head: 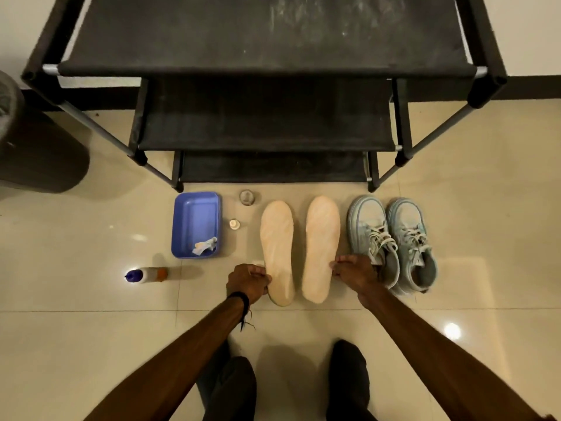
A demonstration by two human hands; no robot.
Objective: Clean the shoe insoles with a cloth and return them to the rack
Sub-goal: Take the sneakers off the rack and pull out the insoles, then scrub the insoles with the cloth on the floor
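Two pale peach insoles lie side by side on the tiled floor in front of the black shoe rack [267, 66]. My left hand [247, 282] pinches the outer edge of the left insole [277, 247] near its heel. My right hand [353, 271] grips the right edge of the right insole [321, 244] near its heel. Both insoles still rest flat on the floor. A crumpled cloth [206, 247] lies in the near corner of a blue tray [194, 217] to the left.
A pair of light blue sneakers [391, 241] stands right of the insoles. A bottle [145, 275] lies on the floor at left; two small jars [247, 198] sit beside the tray. A dark bin [36, 147] is at far left. My feet are below.
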